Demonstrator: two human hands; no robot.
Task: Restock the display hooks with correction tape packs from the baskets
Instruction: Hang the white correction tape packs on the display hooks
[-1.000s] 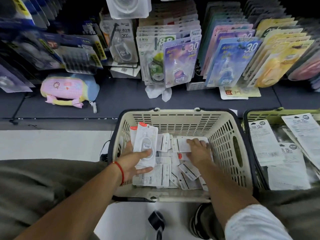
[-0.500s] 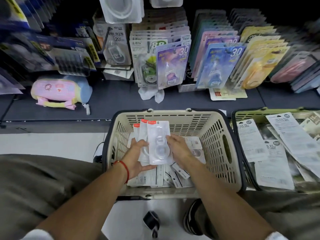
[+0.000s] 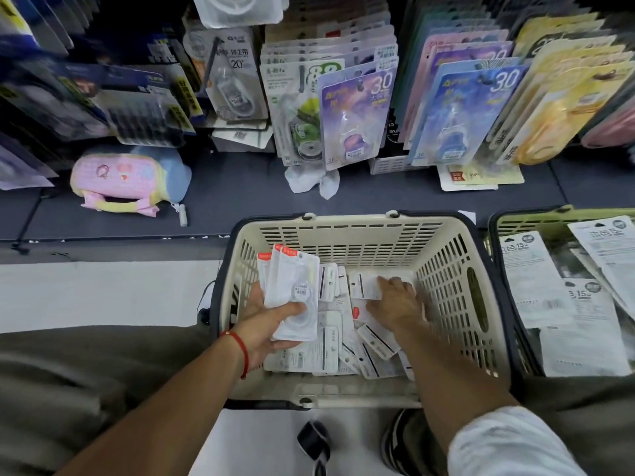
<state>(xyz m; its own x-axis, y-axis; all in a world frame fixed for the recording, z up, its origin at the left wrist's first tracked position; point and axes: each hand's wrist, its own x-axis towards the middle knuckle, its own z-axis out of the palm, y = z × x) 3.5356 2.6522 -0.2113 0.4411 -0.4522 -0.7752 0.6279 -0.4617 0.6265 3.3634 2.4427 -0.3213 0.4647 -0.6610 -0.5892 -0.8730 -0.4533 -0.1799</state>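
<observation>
Left hand [image 3: 271, 324] grips a fanned stack of white, red-tabbed blister packs [image 3: 295, 290]; right hand [image 3: 395, 304], fingers spread, presses loose white packs [image 3: 364, 286] in the cream plastic basket [image 3: 446, 269]; hung cards read "30" [image 3: 354, 111].

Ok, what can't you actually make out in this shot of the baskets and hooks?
- Head view: whether the right hand grips a pack; motion blur smears its fingers.
- How many packs the left hand holds; they overlap.
- Green basket: its right side is cut off by the frame edge.
- Display hooks: hidden behind the hanging packs.
- Print on the basket packs: too small.
</observation>
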